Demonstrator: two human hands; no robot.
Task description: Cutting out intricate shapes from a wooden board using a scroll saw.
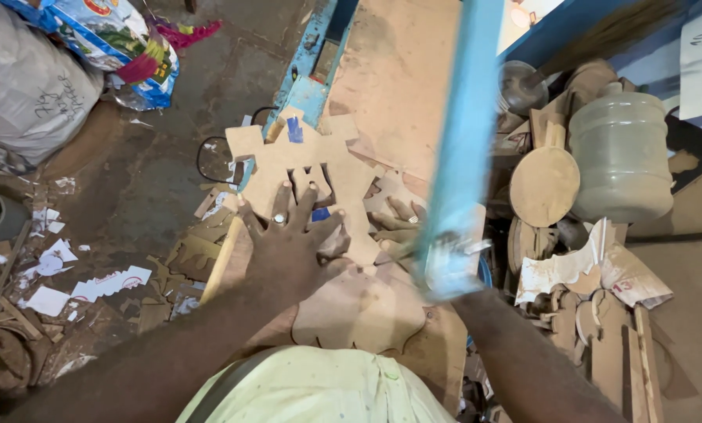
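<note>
A thin brown fibreboard cut-out (319, 160) with a stepped, ornate outline lies on the table of a blue saw machine (312, 86). My left hand (288, 247), a ring on one finger, presses flat on the cut-out's near part with fingers spread. My right hand (398, 225) rests its fingers on the board's right side. The machine's blurred blue arm (464, 141) crosses in front and hides most of that hand. A second scalloped board piece (359, 313) lies just below my hands.
A large clear water jug (621, 153) and a round paddle-shaped board (544, 186) stand at the right among stacked offcuts. Paper and board scraps (92, 282) litter the floor at the left. Sacks (22, 86) sit top left.
</note>
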